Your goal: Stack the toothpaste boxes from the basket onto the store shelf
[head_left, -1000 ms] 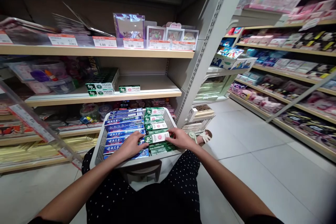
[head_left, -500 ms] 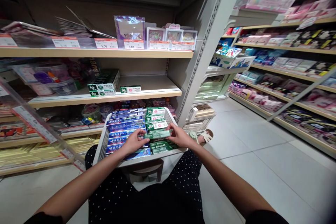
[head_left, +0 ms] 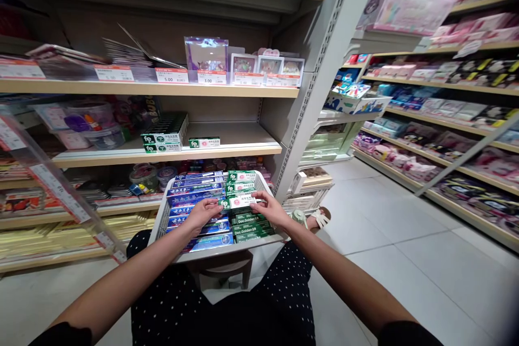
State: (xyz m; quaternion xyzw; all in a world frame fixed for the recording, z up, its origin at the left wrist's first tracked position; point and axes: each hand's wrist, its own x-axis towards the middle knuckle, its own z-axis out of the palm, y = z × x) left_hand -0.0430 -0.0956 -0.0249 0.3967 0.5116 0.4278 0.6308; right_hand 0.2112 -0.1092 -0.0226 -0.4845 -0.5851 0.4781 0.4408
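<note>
A green-and-white toothpaste box (head_left: 238,203) is held level above the basket, its white printed side facing up toward me. My left hand (head_left: 203,214) grips its left end, and my right hand (head_left: 268,208) pinches the right end. Below lies a white plastic basket (head_left: 156,227) on a stool, between my knees. Blue toothpaste boxes (head_left: 198,194) fill its left side. More green boxes (head_left: 251,228) lie in its right side, some with dark green faces up and others showing white fronts.
On the shelf ahead (head_left: 239,154) stand stacked green-and-white boxes (head_left: 163,138) and a single one (head_left: 204,142) to their right. Clear tubs (head_left: 95,124) sit at left. A grey upright post (head_left: 312,65) rises at right. A sandaled foot (head_left: 318,220) is beside the basket.
The box between my hands has turned from its green side to its white printed side and sits slightly higher over the basket. The view has tilted slightly upward.
</note>
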